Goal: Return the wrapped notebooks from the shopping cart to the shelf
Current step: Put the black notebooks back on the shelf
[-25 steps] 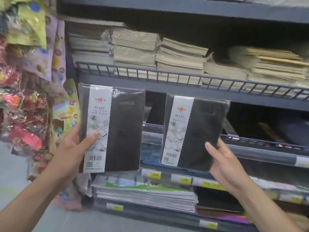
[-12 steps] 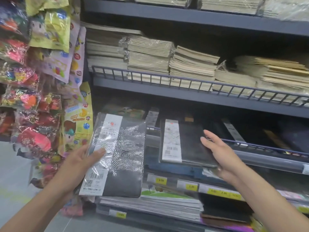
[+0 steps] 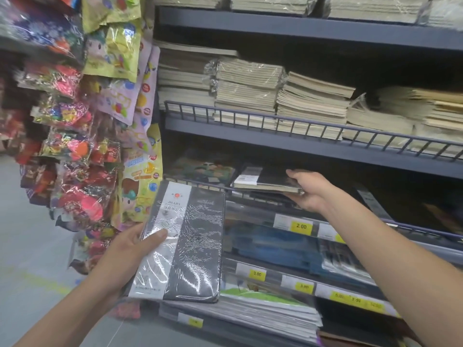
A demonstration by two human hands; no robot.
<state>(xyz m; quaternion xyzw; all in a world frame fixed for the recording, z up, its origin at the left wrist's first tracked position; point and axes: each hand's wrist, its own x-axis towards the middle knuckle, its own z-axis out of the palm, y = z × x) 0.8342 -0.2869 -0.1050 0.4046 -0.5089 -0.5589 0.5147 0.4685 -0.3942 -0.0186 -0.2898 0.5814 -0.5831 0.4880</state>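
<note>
the dark shelf (image 3: 313, 149) bay at 1 o'clock receives one wrapped diary notebook (image 3: 265, 181), held flat over the wire front rail, right hand (image 3: 308, 190) pinching its near edge, thumb on top. the second wrapped diary notebook (image 3: 185, 244) sits at 7 o'clock, tilted, left hand (image 3: 127, 251) clasping its left edge. judged stiff, light, film-slick; grip edges firmly, not the face.

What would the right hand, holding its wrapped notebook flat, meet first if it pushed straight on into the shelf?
Probably nothing at once: the right hand carries its notebook just above the dark stack into dim space. Depth there is unclear.
</note>
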